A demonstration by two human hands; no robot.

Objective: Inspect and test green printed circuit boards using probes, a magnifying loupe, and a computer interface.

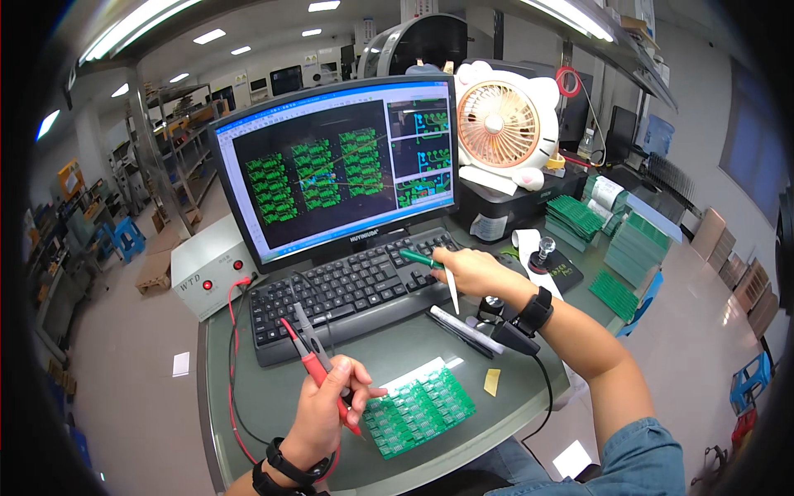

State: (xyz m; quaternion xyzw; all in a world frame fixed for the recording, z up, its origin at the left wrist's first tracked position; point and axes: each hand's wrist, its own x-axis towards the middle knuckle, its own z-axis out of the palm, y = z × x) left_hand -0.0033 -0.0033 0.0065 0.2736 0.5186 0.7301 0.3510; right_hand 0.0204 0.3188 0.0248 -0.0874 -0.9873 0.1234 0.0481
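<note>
My left hand point(335, 393) is closed around a red test probe point(313, 366) and a slim grey tool point(309, 331), possibly a second probe. Its fingers are beside the left edge of a green circuit board panel point(422, 411) that lies flat on the table. Over the right end of the black keyboard point(347, 296), my right hand point(478, 273) grips a green pen point(420, 258). A thin white pointed stick point(452, 289) sticks down from the same hand. Whether its fingertips touch a key cannot be made out.
A monitor point(322, 178) with a board layout stands behind the keyboard. To its left is a white box point(207, 273) with a red lead. Markers point(467, 331) and a yellow slip point(492, 381) lie near the right arm. Stacked boards point(633, 252) and a fan point(500, 124) stand right.
</note>
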